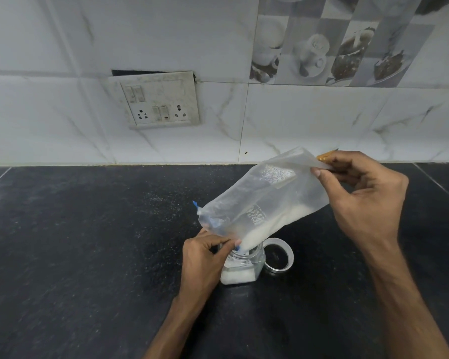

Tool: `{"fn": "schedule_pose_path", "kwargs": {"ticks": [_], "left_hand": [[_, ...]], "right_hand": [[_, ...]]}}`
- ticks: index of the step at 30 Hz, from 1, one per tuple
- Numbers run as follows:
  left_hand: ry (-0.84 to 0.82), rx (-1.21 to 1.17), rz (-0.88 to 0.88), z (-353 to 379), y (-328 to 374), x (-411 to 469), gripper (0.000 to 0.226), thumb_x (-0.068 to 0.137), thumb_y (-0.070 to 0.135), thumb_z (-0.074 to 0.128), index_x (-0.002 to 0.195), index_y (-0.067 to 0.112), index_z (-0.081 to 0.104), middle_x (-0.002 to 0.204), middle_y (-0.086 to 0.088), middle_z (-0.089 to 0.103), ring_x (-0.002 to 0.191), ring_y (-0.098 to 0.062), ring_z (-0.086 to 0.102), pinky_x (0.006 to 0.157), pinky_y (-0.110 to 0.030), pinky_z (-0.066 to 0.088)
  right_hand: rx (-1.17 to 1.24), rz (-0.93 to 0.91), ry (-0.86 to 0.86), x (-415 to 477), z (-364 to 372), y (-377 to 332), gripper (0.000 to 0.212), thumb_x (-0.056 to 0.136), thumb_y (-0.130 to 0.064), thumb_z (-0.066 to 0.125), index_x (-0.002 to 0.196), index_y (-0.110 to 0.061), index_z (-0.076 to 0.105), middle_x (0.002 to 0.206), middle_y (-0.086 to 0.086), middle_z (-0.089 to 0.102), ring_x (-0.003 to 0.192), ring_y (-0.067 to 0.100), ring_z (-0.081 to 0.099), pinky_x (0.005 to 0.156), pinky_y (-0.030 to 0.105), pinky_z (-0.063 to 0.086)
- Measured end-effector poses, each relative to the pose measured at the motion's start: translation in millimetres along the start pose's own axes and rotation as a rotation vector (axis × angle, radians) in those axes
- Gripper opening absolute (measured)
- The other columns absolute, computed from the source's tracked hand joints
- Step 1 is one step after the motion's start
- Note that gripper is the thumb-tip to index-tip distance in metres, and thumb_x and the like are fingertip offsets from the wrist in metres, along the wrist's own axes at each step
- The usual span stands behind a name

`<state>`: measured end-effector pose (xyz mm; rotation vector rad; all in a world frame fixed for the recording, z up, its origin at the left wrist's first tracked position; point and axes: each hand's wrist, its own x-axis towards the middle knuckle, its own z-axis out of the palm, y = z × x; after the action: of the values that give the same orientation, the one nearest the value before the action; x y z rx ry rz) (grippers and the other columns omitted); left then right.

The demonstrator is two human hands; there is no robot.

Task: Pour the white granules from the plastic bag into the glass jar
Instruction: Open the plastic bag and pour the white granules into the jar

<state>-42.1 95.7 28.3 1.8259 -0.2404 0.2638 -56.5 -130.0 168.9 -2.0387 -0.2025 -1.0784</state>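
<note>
Granules point(257, 238), fine and white, lie in a sloping drift along the low edge of a thin, clear, crinkled plastic bag point(265, 198). The bag is tilted, its mouth down at the left and its sealed end raised to the right, with faint print on the side and a blue strip at the mouth. The mouth sits at the opening of a small, angular glass jar point(244, 266), which stands upright on the near middle of the counter with a shallow white layer in its bottom.

The left hand point(205, 257) pinches the bag's mouth between thumb and fingers right at the jar's rim and hides the jar's left side. The right hand point(366, 200) pinches the bag's raised far corner; a small orange thing point(324, 158) shows at its fingertips, too unclear to name.

Just right of the jar lies a round lid point(283, 257). The counter point(88, 255) is black speckled stone, dusted with stray white grains point(166, 203) left of the bag. Behind it rises a white marbled tile wall point(322, 120) with a grimy switch plate point(161, 102).
</note>
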Motion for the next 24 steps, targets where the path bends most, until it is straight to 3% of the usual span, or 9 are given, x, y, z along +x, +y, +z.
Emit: {"fn": "schedule_pose_path", "kwargs": {"ticks": [3,6,10,20,22,24], "left_hand": [[-0.012,0.007,0.007,0.0,-2.2,0.7,0.01,0.073,0.012,0.086,0.08,0.018,0.082,0.077,0.011,0.078,0.081,-0.006,0.072,0.073,-0.018,0.055],[-0.001,0.004,-0.032,0.2,-3.6,0.4,0.007,0.073,0.013,0.086,0.079,0.017,0.083,0.08,0.005,0.079,0.08,-0.008,0.074,0.072,-0.027,0.059],[-0.011,0.0,0.003,0.0,-0.8,0.2,0.011,0.073,0.011,0.086,0.081,0.017,0.082,0.081,0.011,0.079,0.082,-0.005,0.073,0.077,-0.024,0.059],[0.002,0.009,-0.037,-0.3,-2.7,-0.6,0.01,0.074,0.012,0.086,0.079,0.02,0.082,0.081,0.008,0.079,0.08,-0.009,0.075,0.072,-0.037,0.061],[-0.007,0.01,-0.019,-0.5,-0.9,-0.6,0.01,0.074,0.012,0.086,0.08,0.019,0.082,0.078,0.013,0.078,0.079,-0.007,0.073,0.074,-0.034,0.06],[-0.008,0.031,-0.008,-0.2,0.3,-0.2,0.007,0.073,0.011,0.086,0.071,0.015,0.081,0.066,0.011,0.074,0.064,0.003,0.065,0.067,-0.025,0.057]], "right_hand": [[0.011,0.007,0.011,-0.3,-0.1,0.1,0.023,0.082,-0.006,0.079,0.103,-0.013,0.07,0.095,-0.01,0.07,0.086,0.006,0.071,0.079,0.021,0.058],[0.01,0.009,0.014,-0.7,-0.1,0.2,0.024,0.082,-0.007,0.078,0.103,-0.013,0.069,0.094,-0.01,0.069,0.086,0.002,0.07,0.079,0.019,0.057],[0.009,0.009,0.005,-0.6,0.5,-0.1,0.024,0.082,-0.007,0.079,0.103,-0.012,0.07,0.094,-0.008,0.07,0.086,0.005,0.071,0.08,0.02,0.058],[0.015,0.0,-0.011,0.2,0.9,1.8,0.024,0.082,-0.006,0.079,0.104,-0.009,0.07,0.094,-0.01,0.07,0.086,0.003,0.071,0.08,0.018,0.057],[-0.005,-0.013,-0.034,-0.3,0.2,1.9,0.025,0.081,-0.006,0.079,0.104,-0.009,0.071,0.094,-0.008,0.07,0.086,0.003,0.071,0.08,0.018,0.057],[0.012,0.004,0.002,1.9,-2.5,3.3,0.025,0.082,-0.006,0.079,0.104,-0.011,0.069,0.094,-0.011,0.069,0.086,0.0,0.07,0.08,0.018,0.057]]}}
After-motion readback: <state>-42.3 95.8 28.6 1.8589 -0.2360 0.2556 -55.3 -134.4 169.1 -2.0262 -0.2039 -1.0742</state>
